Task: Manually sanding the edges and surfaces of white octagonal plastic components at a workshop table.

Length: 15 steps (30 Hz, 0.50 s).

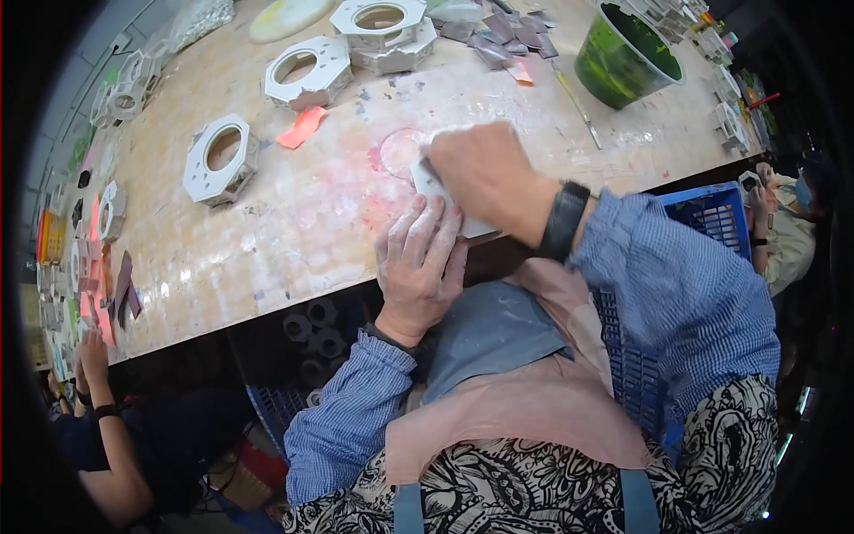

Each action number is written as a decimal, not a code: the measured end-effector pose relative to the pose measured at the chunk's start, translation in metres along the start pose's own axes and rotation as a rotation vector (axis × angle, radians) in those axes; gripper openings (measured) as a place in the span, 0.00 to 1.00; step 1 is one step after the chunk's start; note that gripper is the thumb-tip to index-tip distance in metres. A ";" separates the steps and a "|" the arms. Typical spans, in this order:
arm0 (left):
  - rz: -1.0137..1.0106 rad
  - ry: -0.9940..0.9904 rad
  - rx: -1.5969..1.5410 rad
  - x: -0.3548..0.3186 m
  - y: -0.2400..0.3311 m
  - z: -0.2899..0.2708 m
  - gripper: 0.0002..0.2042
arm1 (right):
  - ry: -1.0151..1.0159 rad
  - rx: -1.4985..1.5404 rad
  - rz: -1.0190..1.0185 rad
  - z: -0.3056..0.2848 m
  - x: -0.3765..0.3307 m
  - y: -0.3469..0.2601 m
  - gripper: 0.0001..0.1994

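A white, flat-faced piece (425, 182) with small holes, like the octagonal frames nearby, lies at the table's near edge, mostly covered by my hands. My left hand (420, 254) is on its near left side, fingers stretched along it and whitened with dust, steadying it. Over the top of the piece, my right hand (487, 169) is closed in a fist, slightly blurred. A bit of something dark shows at its knuckles; what it grips is mostly hidden.
White octagonal frames (222, 158) stand to the left and further back. Dark sandpaper-like scraps (503, 40), a green-stained plastic tub (623, 58) and a thin tool (576, 102) lie beyond. A blue crate (712, 214) stands at right. Another person's hand (92, 358) is at far left.
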State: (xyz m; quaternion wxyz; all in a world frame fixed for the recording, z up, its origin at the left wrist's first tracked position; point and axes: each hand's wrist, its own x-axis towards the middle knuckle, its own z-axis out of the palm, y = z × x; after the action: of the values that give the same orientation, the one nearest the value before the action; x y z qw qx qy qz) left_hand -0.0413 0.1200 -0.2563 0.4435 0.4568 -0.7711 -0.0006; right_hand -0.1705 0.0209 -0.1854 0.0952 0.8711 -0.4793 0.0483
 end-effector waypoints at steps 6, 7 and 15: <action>0.005 0.010 0.002 0.003 0.002 0.001 0.27 | 0.028 -0.049 0.031 0.001 0.012 0.022 0.04; 0.001 0.003 0.007 0.001 0.001 0.001 0.27 | 0.027 -0.046 0.023 -0.004 0.007 0.013 0.04; -0.007 -0.008 0.007 0.002 0.002 -0.001 0.27 | -0.054 -0.019 -0.064 -0.010 0.004 0.013 0.09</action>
State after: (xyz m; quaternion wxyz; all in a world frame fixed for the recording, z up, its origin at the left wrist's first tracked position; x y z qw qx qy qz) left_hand -0.0418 0.1203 -0.2537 0.4389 0.4609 -0.7713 -0.0014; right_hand -0.1791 0.0127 -0.1728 0.0921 0.8861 -0.4539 0.0169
